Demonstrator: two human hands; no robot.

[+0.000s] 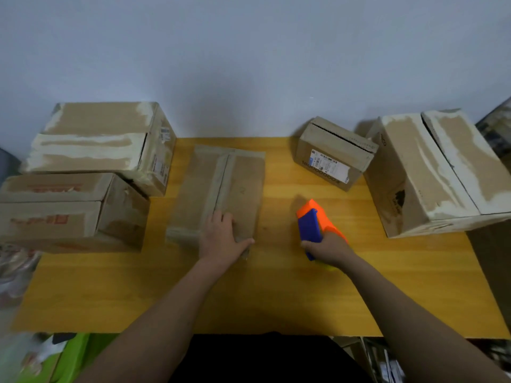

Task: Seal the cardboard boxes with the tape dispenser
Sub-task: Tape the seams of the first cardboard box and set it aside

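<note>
A flat cardboard box (218, 186) lies in the middle of the wooden table (249, 299), with a strip of tape along its centre seam. My left hand (222, 237) rests flat on the box's near end, fingers straight and thumb at the near right corner. To the right, my right hand (327, 248) grips the handle of an orange and blue tape dispenser (313, 223), which stands on the table beside the box and apart from it.
Two taped boxes (96, 139) (63, 211) stand at the left. A small box (333, 153) with an open top seam sits at the back right, and a large box (434, 172) fills the right edge. A wall rises behind the table.
</note>
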